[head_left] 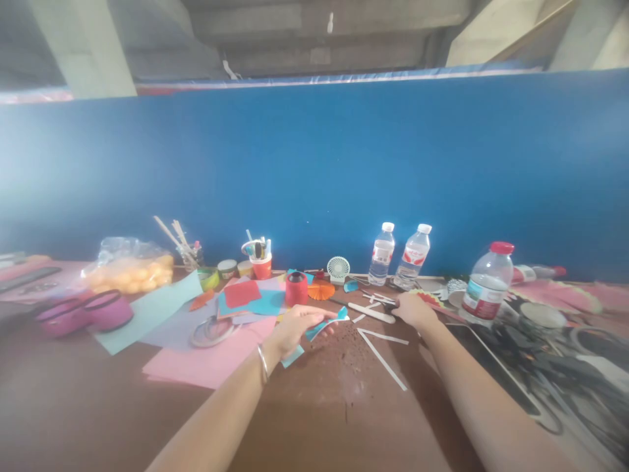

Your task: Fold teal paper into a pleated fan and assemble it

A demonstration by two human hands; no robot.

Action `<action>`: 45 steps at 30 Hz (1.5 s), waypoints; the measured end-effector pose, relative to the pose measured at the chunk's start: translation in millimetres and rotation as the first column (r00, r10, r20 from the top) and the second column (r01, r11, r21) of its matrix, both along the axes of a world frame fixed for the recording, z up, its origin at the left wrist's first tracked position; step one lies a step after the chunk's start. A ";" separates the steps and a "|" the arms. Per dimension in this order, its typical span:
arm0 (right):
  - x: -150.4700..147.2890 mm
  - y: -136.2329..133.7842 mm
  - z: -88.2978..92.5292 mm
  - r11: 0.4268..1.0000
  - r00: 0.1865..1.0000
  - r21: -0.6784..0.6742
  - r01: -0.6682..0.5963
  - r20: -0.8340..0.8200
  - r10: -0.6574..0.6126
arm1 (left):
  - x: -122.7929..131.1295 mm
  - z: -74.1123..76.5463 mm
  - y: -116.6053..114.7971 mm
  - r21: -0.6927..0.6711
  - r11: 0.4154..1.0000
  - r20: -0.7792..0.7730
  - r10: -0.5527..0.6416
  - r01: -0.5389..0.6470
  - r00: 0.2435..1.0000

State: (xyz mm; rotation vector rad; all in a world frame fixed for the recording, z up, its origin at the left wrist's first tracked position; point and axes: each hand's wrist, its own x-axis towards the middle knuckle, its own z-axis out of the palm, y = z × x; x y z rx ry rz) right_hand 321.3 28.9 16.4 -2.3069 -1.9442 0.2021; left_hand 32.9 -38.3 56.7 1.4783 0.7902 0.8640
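Note:
My left hand, with a silver bangle at the wrist, is closed on a folded piece of blue paper above the brown table. Another light blue scrap lies under that hand. Farther right, my right hand reaches down to the table beside a white stick-like tool and some white strips. Its fingers point away and are mostly hidden, so what they touch is unclear. Two long white paper strips form a V on the table between my hands.
Two water bottles and a small fan stand at the back. Coloured paper, a red roll and purple rings are left. A red-capped bottle, a dark tablet and cables lie right.

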 end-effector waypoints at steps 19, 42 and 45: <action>-7.3 1.3 17.9 0.993 0.995 0.087 -0.085 0.055 0.080 | 3.5 -32.2 14.0 0.036 0.970 0.159 0.231 -0.239 0.960; -17.8 -16.4 12.9 0.990 0.982 0.089 -0.113 -0.140 0.125 | 3.7 -41.9 16.7 0.236 0.918 0.032 0.319 -0.317 0.947; -16.3 -20.0 13.2 0.960 0.983 0.216 -0.180 0.082 0.166 | 3.7 -41.5 15.8 0.237 0.919 0.033 0.318 -0.317 0.948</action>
